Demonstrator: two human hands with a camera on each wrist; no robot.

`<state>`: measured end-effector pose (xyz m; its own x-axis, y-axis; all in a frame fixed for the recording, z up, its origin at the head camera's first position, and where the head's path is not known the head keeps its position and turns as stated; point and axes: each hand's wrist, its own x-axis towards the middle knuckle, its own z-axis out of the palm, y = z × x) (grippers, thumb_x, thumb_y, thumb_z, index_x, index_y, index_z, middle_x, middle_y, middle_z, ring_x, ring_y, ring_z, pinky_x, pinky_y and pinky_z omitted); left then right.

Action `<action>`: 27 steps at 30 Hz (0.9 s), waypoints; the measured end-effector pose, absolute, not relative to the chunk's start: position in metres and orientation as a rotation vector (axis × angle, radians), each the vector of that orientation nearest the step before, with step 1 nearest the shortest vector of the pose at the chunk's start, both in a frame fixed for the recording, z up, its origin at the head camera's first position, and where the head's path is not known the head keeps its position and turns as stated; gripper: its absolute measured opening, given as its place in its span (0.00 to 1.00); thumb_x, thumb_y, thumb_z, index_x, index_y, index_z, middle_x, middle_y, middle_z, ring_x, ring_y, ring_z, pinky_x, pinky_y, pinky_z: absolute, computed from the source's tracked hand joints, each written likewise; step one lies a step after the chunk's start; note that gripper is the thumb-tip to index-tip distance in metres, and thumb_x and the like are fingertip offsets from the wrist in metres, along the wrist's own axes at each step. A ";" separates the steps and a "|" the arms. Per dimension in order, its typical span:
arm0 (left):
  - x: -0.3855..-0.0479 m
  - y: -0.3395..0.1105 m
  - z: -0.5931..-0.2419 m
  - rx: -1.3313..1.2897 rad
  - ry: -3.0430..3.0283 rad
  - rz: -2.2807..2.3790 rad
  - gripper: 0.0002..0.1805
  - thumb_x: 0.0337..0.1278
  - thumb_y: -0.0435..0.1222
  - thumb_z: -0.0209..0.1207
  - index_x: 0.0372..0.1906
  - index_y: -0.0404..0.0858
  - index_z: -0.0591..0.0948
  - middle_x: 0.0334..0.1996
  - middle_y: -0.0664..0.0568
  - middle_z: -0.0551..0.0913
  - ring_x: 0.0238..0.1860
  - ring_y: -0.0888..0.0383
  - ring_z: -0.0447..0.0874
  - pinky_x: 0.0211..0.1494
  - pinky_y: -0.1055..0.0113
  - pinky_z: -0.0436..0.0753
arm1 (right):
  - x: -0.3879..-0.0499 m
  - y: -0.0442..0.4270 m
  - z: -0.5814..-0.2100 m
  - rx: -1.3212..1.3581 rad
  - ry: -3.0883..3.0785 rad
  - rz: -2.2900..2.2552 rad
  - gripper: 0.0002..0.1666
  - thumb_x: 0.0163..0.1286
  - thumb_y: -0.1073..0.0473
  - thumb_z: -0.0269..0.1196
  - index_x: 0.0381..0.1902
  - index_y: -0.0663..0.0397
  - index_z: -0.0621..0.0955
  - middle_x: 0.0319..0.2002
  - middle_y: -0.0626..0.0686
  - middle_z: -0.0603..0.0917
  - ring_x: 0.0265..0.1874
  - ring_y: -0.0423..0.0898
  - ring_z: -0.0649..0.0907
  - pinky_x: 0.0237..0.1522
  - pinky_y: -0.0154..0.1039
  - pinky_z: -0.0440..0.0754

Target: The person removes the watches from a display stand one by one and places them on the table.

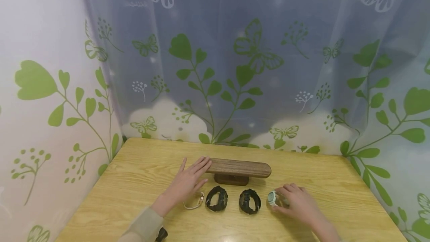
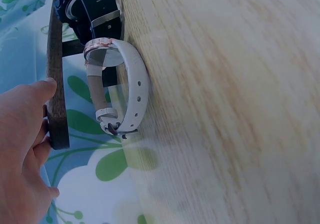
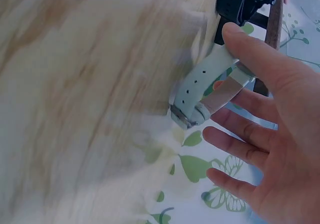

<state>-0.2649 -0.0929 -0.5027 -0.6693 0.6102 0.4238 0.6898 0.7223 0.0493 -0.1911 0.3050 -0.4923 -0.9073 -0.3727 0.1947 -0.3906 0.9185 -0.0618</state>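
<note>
My left hand [image 1: 188,182] rests on the left end of a dark wooden watch stand [image 1: 240,168], fingers fairly straight. In the left wrist view its thumb touches the bar. Just in front of that hand stands a white-strapped wristwatch [image 2: 135,87], its strap buckled into a loop. A pale mint wristwatch [image 3: 192,87] sits on the table at the right, and my right hand [image 1: 300,202] pinches it between thumb and index finger; the other fingers are spread. Between the hands stand two black wristwatches, one on the left [image 1: 217,198] and one on the right [image 1: 250,201].
The stand is on a light wooden table [image 1: 302,171]. A small dark object [image 1: 161,234], partly hidden by the left sleeve, lies near the front edge. A curtain [image 1: 215,66] with leaves and butterflies hangs behind and along the sides.
</note>
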 end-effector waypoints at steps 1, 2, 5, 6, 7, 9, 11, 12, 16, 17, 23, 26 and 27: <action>-0.265 -0.093 -0.502 -1.006 -2.549 -0.293 0.35 0.70 0.46 0.61 0.76 0.39 0.66 0.76 0.46 0.65 0.77 0.49 0.62 0.74 0.30 0.51 | -0.192 0.304 -0.493 0.581 -2.904 0.140 0.34 0.55 0.35 0.74 0.51 0.52 0.85 0.48 0.54 0.86 0.50 0.56 0.83 0.53 0.66 0.81; -0.264 -0.093 -0.502 -1.006 -2.552 -0.295 0.35 0.70 0.46 0.61 0.76 0.39 0.66 0.76 0.47 0.64 0.77 0.49 0.62 0.75 0.30 0.50 | -0.192 0.303 -0.493 0.579 -2.905 0.131 0.34 0.54 0.35 0.74 0.51 0.52 0.85 0.48 0.54 0.86 0.49 0.56 0.83 0.52 0.66 0.81; -0.265 -0.092 -0.502 -1.005 -2.559 -0.300 0.35 0.70 0.46 0.60 0.76 0.39 0.66 0.76 0.46 0.64 0.77 0.49 0.61 0.75 0.30 0.51 | -0.194 0.301 -0.495 0.577 -2.902 0.121 0.34 0.54 0.34 0.74 0.49 0.52 0.85 0.47 0.53 0.86 0.48 0.55 0.83 0.51 0.65 0.82; -0.265 -0.092 -0.502 -1.005 -2.560 -0.299 0.35 0.70 0.46 0.60 0.76 0.39 0.66 0.76 0.46 0.64 0.77 0.49 0.61 0.75 0.30 0.51 | -0.194 0.301 -0.496 0.577 -2.901 0.117 0.34 0.53 0.34 0.74 0.49 0.52 0.85 0.46 0.53 0.86 0.47 0.54 0.83 0.51 0.65 0.82; -0.265 -0.092 -0.503 -1.004 -2.561 -0.300 0.35 0.70 0.46 0.60 0.76 0.39 0.66 0.76 0.46 0.64 0.77 0.49 0.61 0.75 0.30 0.51 | -0.195 0.300 -0.497 0.579 -2.900 0.112 0.34 0.53 0.34 0.74 0.48 0.52 0.85 0.45 0.52 0.86 0.47 0.54 0.83 0.50 0.64 0.82; -0.266 -0.092 -0.503 -1.002 -2.563 -0.298 0.35 0.70 0.46 0.60 0.76 0.38 0.66 0.76 0.46 0.64 0.77 0.48 0.61 0.74 0.30 0.52 | -0.196 0.299 -0.498 0.588 -2.903 0.110 0.34 0.53 0.33 0.73 0.47 0.52 0.86 0.44 0.51 0.85 0.45 0.53 0.83 0.49 0.64 0.83; -0.265 -0.092 -0.503 -1.002 -2.561 -0.295 0.35 0.70 0.46 0.60 0.76 0.38 0.66 0.76 0.46 0.65 0.77 0.48 0.62 0.74 0.29 0.52 | -0.197 0.298 -0.499 0.592 -2.914 0.113 0.34 0.53 0.33 0.74 0.46 0.51 0.86 0.42 0.50 0.85 0.44 0.52 0.83 0.49 0.63 0.83; -0.265 -0.092 -0.503 -1.002 -2.559 -0.294 0.35 0.70 0.46 0.60 0.76 0.38 0.66 0.76 0.46 0.65 0.77 0.49 0.62 0.74 0.29 0.52 | -0.198 0.298 -0.500 0.593 -2.919 0.115 0.33 0.53 0.33 0.74 0.46 0.51 0.86 0.41 0.49 0.85 0.43 0.51 0.82 0.49 0.63 0.83; -0.265 -0.093 -0.503 -1.004 -2.551 -0.290 0.35 0.70 0.46 0.61 0.76 0.38 0.67 0.76 0.46 0.65 0.76 0.49 0.62 0.74 0.30 0.52 | -0.198 0.296 -0.500 0.575 -2.949 0.135 0.32 0.52 0.33 0.74 0.45 0.50 0.86 0.39 0.46 0.84 0.41 0.50 0.82 0.47 0.62 0.83; -0.265 -0.093 -0.503 -1.005 -2.548 -0.292 0.35 0.70 0.46 0.61 0.76 0.38 0.67 0.76 0.46 0.65 0.76 0.49 0.62 0.74 0.30 0.52 | -0.198 0.296 -0.500 0.567 -2.953 0.144 0.32 0.52 0.33 0.74 0.45 0.50 0.86 0.39 0.47 0.84 0.41 0.50 0.82 0.47 0.62 0.83; -0.265 -0.093 -0.505 -1.006 -2.524 -0.298 0.35 0.69 0.45 0.62 0.76 0.38 0.67 0.76 0.46 0.66 0.76 0.49 0.64 0.74 0.29 0.53 | -0.197 0.296 -0.499 0.525 -2.990 0.183 0.37 0.53 0.30 0.72 0.49 0.50 0.85 0.46 0.51 0.85 0.47 0.55 0.83 0.49 0.66 0.81; -0.265 -0.093 -0.504 -1.007 -2.520 -0.294 0.35 0.69 0.45 0.62 0.76 0.38 0.67 0.76 0.46 0.66 0.76 0.49 0.64 0.74 0.30 0.53 | -0.196 0.297 -0.498 0.531 -2.995 0.184 0.38 0.54 0.30 0.72 0.52 0.50 0.85 0.47 0.53 0.86 0.49 0.57 0.84 0.49 0.66 0.81; -0.265 -0.093 -0.503 -1.008 -2.522 -0.292 0.35 0.69 0.45 0.62 0.76 0.38 0.67 0.76 0.46 0.66 0.76 0.49 0.64 0.74 0.30 0.53 | -0.196 0.298 -0.497 0.539 -2.994 0.184 0.38 0.54 0.30 0.71 0.53 0.50 0.85 0.48 0.53 0.86 0.49 0.58 0.84 0.49 0.66 0.81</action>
